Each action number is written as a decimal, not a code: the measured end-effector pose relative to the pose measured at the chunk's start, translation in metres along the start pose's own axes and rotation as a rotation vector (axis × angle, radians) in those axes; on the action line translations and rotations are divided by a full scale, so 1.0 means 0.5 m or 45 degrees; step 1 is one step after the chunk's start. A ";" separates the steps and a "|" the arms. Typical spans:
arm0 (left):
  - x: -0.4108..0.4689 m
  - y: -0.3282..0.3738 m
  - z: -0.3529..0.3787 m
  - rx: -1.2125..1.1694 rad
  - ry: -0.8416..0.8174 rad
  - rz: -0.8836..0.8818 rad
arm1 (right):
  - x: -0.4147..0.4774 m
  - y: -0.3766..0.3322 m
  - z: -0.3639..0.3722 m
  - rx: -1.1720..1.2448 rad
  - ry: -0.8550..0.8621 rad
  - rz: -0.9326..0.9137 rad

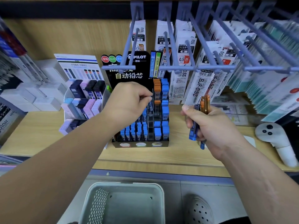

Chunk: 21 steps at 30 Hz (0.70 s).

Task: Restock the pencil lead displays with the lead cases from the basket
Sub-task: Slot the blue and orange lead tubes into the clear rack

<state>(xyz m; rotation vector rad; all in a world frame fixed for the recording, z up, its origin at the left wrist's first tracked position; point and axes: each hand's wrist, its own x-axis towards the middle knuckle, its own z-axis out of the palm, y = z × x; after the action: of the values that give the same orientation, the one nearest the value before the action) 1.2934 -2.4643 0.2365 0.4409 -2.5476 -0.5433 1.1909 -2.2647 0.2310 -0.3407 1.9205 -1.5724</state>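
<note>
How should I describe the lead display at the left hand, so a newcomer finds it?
On the wooden shelf, below the hanging refill packs, two tiered displays stand side by side. Take the black display on the right, at the left hand. It has a Pilot header and holds blue and orange cases; the white display beside it holds pastel and dark ones.

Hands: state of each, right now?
Left hand: pinching one lead case at the display.
Right hand: gripping a bunch of blue and orange cases.

Peg hooks [178,68] low over the black display [133,145]; bare shelf [178,151] to its right.
</note>
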 end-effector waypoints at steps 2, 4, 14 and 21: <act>0.011 -0.002 0.001 0.022 -0.008 0.019 | 0.000 0.002 -0.005 0.012 -0.011 0.025; 0.022 -0.001 -0.003 0.045 -0.032 0.022 | 0.001 0.005 -0.005 0.020 -0.029 0.045; 0.022 -0.009 0.030 0.184 -0.166 -0.009 | 0.000 0.007 0.006 0.064 -0.105 0.084; 0.023 -0.002 0.030 0.232 -0.145 -0.077 | -0.006 0.007 0.021 0.203 -0.399 0.086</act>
<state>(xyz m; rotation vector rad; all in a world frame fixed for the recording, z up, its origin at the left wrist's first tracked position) 1.2765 -2.4655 0.2285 0.5681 -2.7128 -0.3678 1.2004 -2.2703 0.2276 -0.4219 1.5441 -1.5164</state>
